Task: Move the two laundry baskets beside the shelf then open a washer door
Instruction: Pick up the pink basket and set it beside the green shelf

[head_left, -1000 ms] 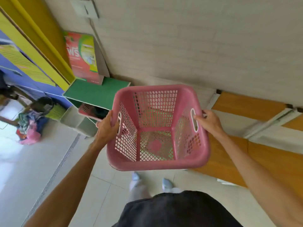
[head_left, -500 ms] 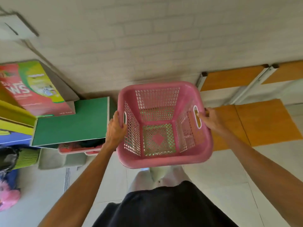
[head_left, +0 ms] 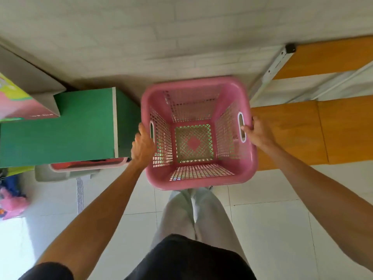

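An empty pink laundry basket (head_left: 198,179) with mesh walls hangs in front of me, close to the white brick wall. My left hand (head_left: 142,145) grips its left handle slot and my right hand (head_left: 257,131) grips its right handle slot. The basket sits in the gap between a green shelf (head_left: 60,128) on the left and an orange-panelled shelf (head_left: 292,130) on the right. A second pink basket (head_left: 88,164) pokes out from under the green shelf top, its contents dark and mostly hidden. No washer shows in this view.
A red and green detergent box (head_left: 18,102) stands on the green shelf. A grey bin (head_left: 60,174) sits below it. Coloured clothes (head_left: 12,199) lie on the white tiled floor at far left. My legs stand right behind the basket.
I have turned right and stepped toward the wall. The basket has gone lower and now lines up in the gap between the green shelf and the orange shelf, both hands still on it.
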